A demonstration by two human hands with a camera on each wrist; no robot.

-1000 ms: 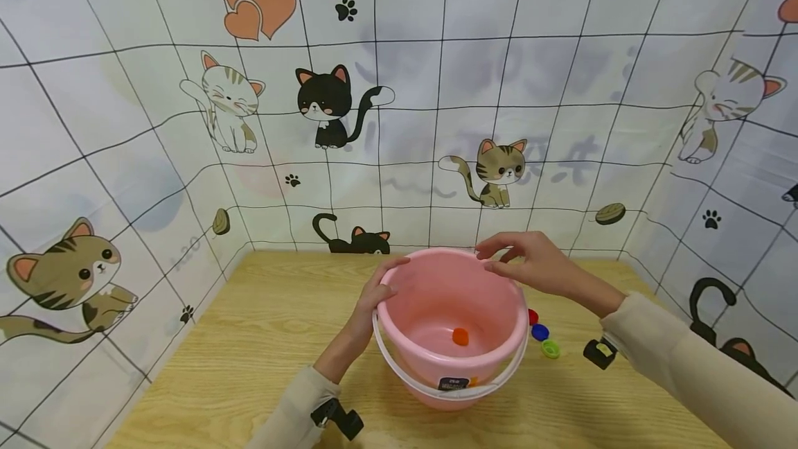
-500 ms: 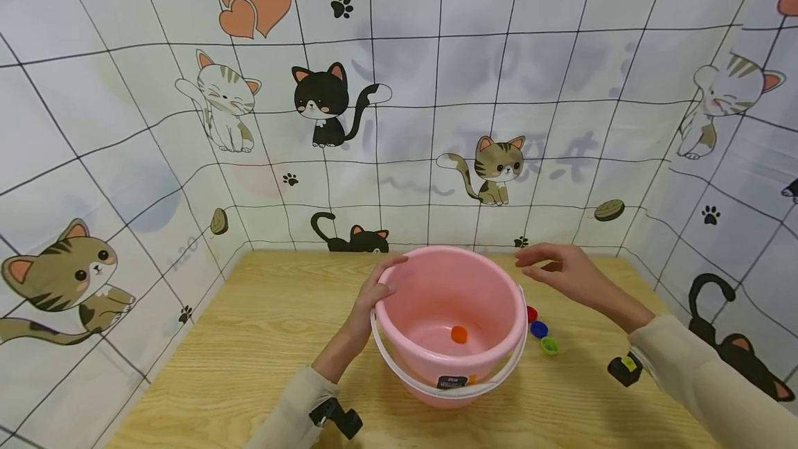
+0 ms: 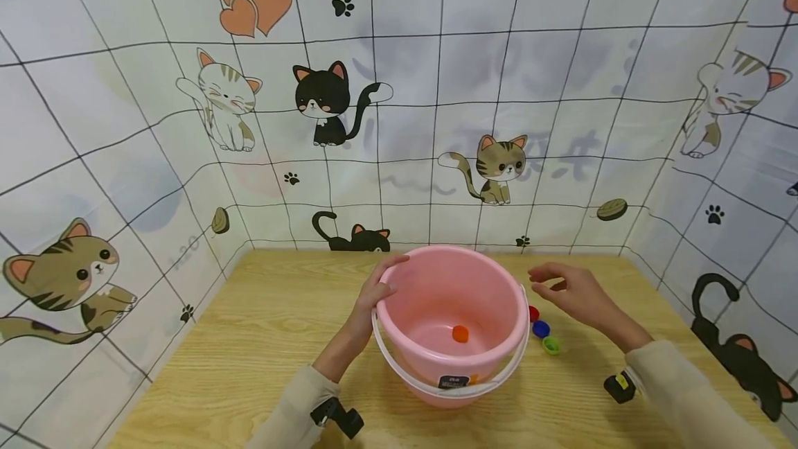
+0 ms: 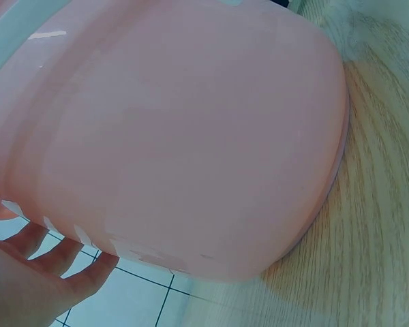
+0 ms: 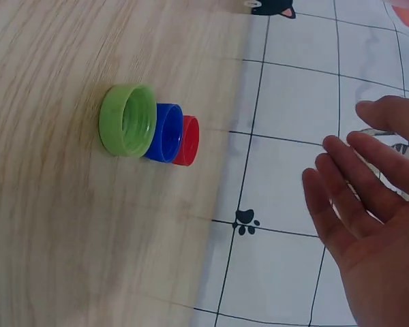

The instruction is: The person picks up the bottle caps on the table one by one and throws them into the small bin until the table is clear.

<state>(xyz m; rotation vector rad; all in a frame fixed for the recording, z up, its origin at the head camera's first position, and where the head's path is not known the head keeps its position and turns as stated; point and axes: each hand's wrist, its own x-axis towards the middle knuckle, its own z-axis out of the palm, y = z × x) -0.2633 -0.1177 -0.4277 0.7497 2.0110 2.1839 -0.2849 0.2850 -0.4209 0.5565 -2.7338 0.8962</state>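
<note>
My left hand grips the left rim of a pink bucket, thumb inside the rim. In the left wrist view its fingers lie against the outer wall of the bucket. An orange bottle cap lies on the bucket's floor. To the right of the bucket, my right hand hovers with loosely bent fingers and holds nothing. Below it on the table sit a green cap, a blue cap and a red cap, in a row, hollow sides showing in the right wrist view.
The bucket's white handle hangs down at its front. A wood-grain table bears everything. Cloth walls printed with cats and a grid enclose the table at the back and both sides.
My right hand has moved right from above the bucket's far rim to beside the bucket, over the caps. My left hand and the bucket have stayed in place.
</note>
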